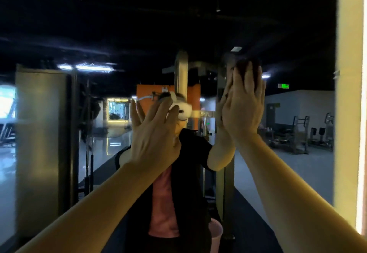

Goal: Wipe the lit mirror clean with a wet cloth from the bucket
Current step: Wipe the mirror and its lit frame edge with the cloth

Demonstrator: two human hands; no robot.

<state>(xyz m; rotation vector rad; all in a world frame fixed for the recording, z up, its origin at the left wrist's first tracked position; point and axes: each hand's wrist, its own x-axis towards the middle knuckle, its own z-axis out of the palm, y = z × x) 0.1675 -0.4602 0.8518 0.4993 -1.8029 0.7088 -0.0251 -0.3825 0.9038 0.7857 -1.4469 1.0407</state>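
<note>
A dark cloth (242, 67) is being pressed flat against the mirror (297, 34), toward its lit edge, by the straight-fingered right hand (243, 111), while the empty left hand (153, 133) is being held spread; even, overlapping strokes are probably being called for.

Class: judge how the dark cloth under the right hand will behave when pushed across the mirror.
Probably floppy: the dark cloth bunches under the flat fingers of the right hand. It likely slides easily, since the mirror glass looks smooth, though blur hides detail.

Left hand (155, 136) splayed, right hand (244, 111) flat
</note>
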